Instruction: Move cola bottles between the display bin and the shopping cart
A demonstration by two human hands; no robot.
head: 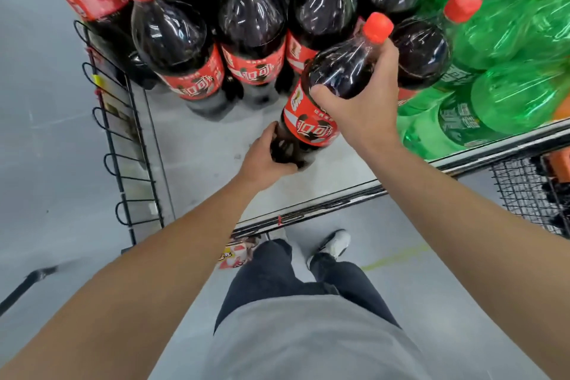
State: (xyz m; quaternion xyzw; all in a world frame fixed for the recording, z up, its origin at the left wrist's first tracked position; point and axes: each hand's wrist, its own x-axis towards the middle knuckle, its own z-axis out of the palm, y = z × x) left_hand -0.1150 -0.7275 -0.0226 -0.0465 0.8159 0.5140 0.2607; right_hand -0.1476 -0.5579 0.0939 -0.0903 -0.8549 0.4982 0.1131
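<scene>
Being held tilted, the cola bottle (320, 102) is being gripped heavy and slick: right hand (361, 102) clasping its shoulder, left hand (265, 157) cupping its base.

Both bare forearms are extended forward and slightly inward from the bottom corners of the view. The left hand (265, 154) is held low with its back turned upward, the fingers curled under and around the base of what is gripped, the thumb laid along the near side. The right hand (361, 102) is raised higher and further forward, its wrist bent, the palm pressed against the upper shoulder of the same object, the thumb spread to the left and the fingers wrapped around the far side. Dark trousers and white shoes are seen below
</scene>
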